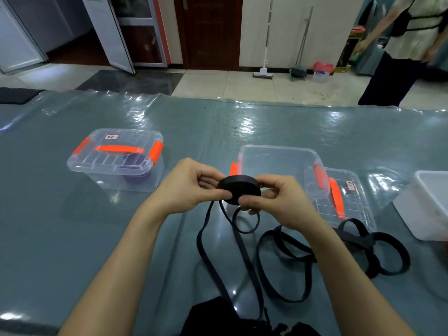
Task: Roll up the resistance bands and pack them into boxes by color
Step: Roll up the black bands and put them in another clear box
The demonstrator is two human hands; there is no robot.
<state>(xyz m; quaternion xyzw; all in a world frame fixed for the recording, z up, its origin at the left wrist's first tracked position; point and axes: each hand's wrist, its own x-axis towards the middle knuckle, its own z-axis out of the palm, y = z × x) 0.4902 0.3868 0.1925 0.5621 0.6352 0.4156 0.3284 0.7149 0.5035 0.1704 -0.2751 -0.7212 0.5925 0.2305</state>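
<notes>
Two-handed pinch on a black roll (pixel 238 189) above the desk (pixel 72 238).
Fingers of left hand (pixel 191 187) and right hand (pixel 278 202) curl round it; tail (pixel 200 238) trails to 6 o'clock, open box (pixel 274 163) at 1 o'clock.

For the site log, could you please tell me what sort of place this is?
Probably an informal indoor workroom: a long table under clear plastic sheeting, a mop leaning on the wall, and a tiled floor.

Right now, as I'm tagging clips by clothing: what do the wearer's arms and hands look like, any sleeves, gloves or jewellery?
The left hand and right hand are bare: no gloves, rings or watch show. The left forearm and right forearm are uncovered to the frame's bottom edge; no sleeve is visible.
</notes>
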